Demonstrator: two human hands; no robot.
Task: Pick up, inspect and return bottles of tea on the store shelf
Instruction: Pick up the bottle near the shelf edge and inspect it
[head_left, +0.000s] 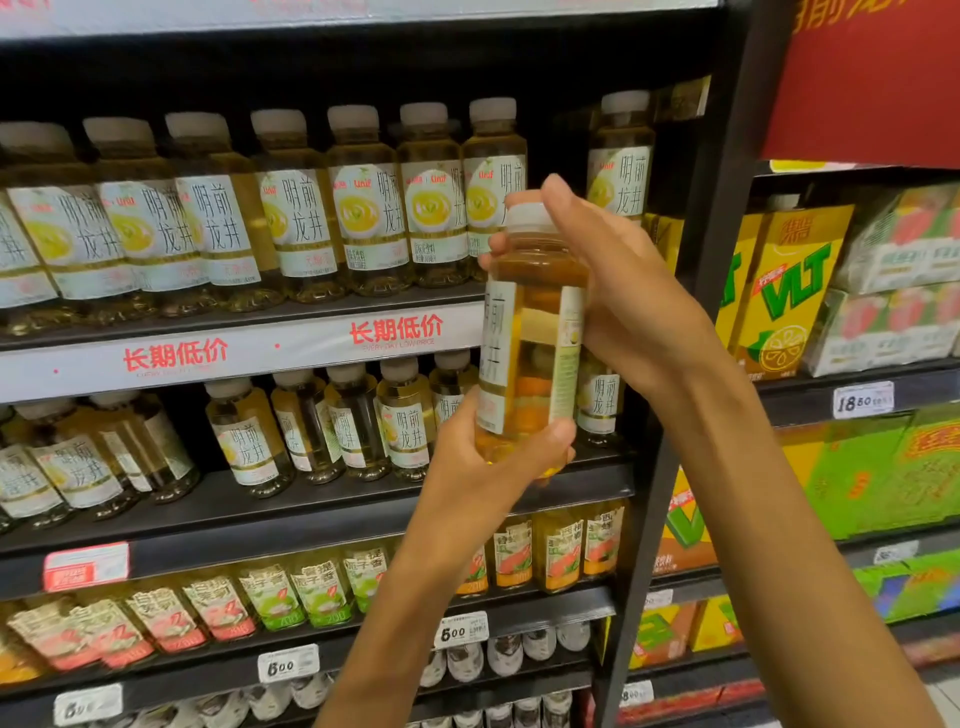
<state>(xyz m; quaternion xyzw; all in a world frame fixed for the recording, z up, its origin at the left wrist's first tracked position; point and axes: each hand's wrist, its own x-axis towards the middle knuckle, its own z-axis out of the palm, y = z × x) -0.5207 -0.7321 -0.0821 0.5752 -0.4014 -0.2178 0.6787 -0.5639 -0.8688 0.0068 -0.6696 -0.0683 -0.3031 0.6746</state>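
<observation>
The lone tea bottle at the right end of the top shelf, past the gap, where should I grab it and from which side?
Probably round the lone bottle's labelled body, from the front-left: the gap there is free, the shelf post crowds its right.

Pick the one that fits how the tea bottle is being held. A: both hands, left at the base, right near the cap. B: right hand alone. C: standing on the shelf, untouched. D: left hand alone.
A: the left hand grips the base of the bottle, while the right hand holds it near the cap.
</observation>
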